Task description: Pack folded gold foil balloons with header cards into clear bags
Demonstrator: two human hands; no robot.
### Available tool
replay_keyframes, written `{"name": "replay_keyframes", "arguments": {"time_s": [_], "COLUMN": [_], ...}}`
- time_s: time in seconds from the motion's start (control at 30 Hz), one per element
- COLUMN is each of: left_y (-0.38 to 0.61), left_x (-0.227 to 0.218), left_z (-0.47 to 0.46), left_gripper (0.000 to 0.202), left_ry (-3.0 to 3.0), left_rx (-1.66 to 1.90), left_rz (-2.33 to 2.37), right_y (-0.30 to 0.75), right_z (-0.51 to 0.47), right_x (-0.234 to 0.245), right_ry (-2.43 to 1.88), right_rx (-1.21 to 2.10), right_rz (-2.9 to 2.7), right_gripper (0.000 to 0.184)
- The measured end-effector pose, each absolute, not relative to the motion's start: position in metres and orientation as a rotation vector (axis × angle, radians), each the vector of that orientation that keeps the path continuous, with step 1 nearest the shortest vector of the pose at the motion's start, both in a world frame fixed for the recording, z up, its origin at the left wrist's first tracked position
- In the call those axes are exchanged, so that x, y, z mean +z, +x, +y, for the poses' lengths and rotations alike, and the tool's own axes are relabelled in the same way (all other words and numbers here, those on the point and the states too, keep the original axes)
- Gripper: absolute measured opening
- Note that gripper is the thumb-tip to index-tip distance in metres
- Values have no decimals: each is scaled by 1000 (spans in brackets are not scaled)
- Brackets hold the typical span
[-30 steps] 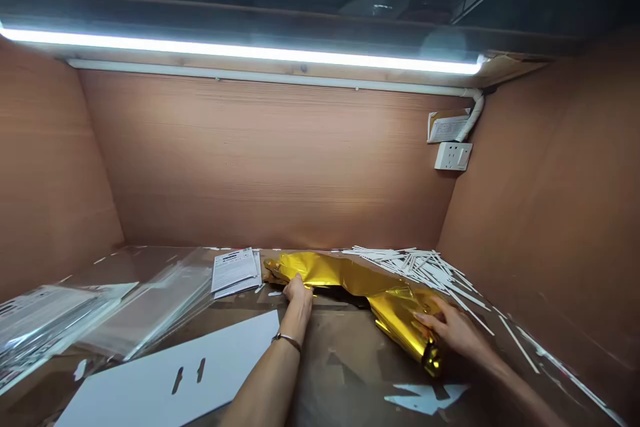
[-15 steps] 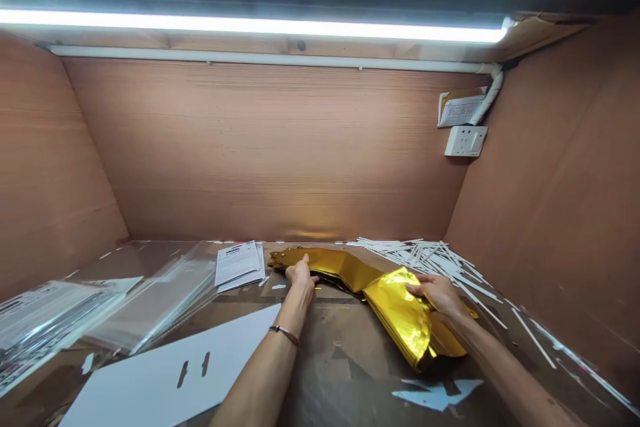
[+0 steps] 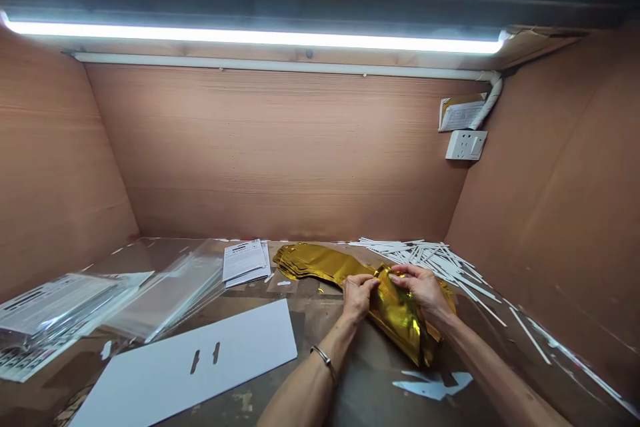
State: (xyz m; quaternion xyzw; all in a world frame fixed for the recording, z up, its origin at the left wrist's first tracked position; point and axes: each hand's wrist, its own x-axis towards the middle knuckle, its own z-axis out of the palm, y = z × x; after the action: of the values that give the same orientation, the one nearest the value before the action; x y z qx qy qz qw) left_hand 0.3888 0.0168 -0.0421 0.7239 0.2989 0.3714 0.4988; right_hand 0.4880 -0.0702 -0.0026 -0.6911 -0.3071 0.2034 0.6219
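A stack of flat, shiny gold foil balloons curves across the table, its left end fanned out in layers. At its right end lies a folded gold foil balloon, creased and partly raised. My left hand pinches the folded balloon's upper left edge with thumb and fingers. Close beside it, my right hand grips the top of the same balloon, fingertips pressed together. The two hands are only a short gap apart. Part of the foil is hidden behind my right hand and wrist.
White paper straws lie scattered at the back right. To the left are printed cards, clear plastic bags and a white card with two slots. Torn pale scraps lie in front. Wooden walls enclose the table.
My left hand has left the stack's left part and moved right to the folded balloon. My right hand has shifted slightly left along its top. The fold has been drawn up between them.
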Motion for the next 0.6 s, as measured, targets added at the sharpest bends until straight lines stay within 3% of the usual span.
{"name": "replay_keyframes", "arguments": {"time_s": [0.17,0.33,0.47,0.6], "left_y": [396,404,409,406], "left_x": [-45,-14,41,130], "left_z": [14,20,40,64], "left_gripper": [16,14,11,14], "left_ry": [1619,1550,1492,1354], "left_rx": [965,1061,1159,1302], "left_rz": [740,682,582,478], "right_y": [502,528,545,557], "right_z": [-74,-71,-74,-79], "right_x": [-9,-18,-25,-23], "right_ry": [-1618,-1695,-1812,-1907], "right_rx": [497,556,568,470], "right_rz": [-671,-579,-515,-524], "right_gripper": [28,19,22,27]}}
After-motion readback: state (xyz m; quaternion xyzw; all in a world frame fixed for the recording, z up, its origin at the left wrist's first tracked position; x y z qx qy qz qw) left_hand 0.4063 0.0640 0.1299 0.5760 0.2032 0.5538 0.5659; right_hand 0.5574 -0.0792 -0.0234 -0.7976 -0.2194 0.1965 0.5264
